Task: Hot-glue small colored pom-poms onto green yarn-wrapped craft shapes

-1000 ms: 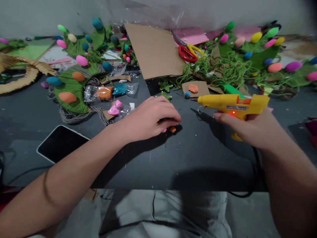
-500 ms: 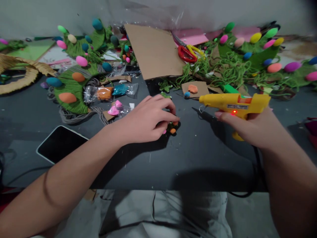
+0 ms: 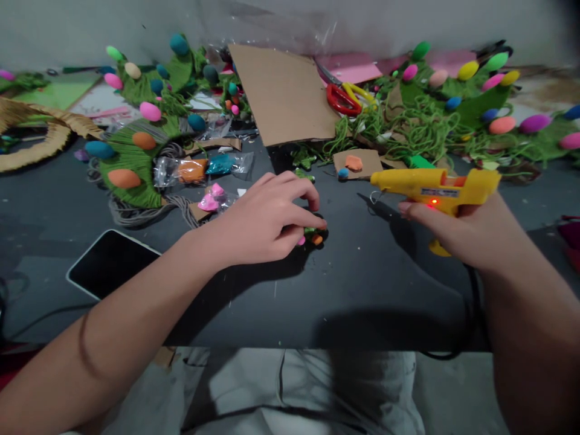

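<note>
My left hand [image 3: 267,220] pinches a small green piece with orange beads [image 3: 313,234] against the dark worktop [image 3: 362,284]. My right hand [image 3: 457,232] grips the yellow glue gun [image 3: 435,188], nozzle pointing left, well apart from the piece.

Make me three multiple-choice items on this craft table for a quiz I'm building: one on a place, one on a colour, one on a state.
1. Where does the phone lie?
A. left of the left hand
B. under the cardboard sheet
C. beside the scissors

2. What colour is the glue gun?
A. blue
B. yellow
C. white

3. How is the glue gun held?
A. lying loose on the table
B. in the left hand
C. in the right hand, its light glowing red

Answers:
1 A, it lies on the dark table, left of the left hand.
2 B, its body is yellow.
3 C, the right hand has it in its grip, lifted off the table.
</note>
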Demonstrator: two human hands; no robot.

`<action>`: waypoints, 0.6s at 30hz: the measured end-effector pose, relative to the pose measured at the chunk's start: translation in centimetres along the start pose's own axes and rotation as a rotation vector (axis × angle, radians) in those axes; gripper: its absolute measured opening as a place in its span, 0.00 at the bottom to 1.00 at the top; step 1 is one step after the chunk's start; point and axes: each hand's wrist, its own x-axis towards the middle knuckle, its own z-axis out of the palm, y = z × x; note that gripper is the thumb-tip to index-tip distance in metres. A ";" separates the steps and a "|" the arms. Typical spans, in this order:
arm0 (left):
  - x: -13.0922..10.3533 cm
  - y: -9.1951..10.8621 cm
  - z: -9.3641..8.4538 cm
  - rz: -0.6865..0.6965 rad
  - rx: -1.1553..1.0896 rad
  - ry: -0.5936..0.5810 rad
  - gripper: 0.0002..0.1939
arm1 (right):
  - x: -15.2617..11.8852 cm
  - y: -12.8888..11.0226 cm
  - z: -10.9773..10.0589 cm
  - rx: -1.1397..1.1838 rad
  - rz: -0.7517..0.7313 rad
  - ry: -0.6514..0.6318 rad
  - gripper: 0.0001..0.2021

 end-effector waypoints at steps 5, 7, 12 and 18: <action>0.0 0.0 -0.1 0.010 0.026 -0.007 0.20 | 0.0 -0.1 0.0 0.008 -0.006 0.008 0.14; -0.1 0.0 -0.2 0.016 0.035 0.003 0.20 | 0.0 -0.1 0.0 0.020 0.003 0.000 0.14; -0.1 0.0 -0.2 0.029 0.029 0.040 0.20 | 0.0 -0.1 0.0 0.021 0.002 -0.010 0.13; -0.1 0.2 -0.3 0.039 0.100 -0.041 0.21 | 0.2 0.4 0.1 0.021 -0.007 -0.004 0.15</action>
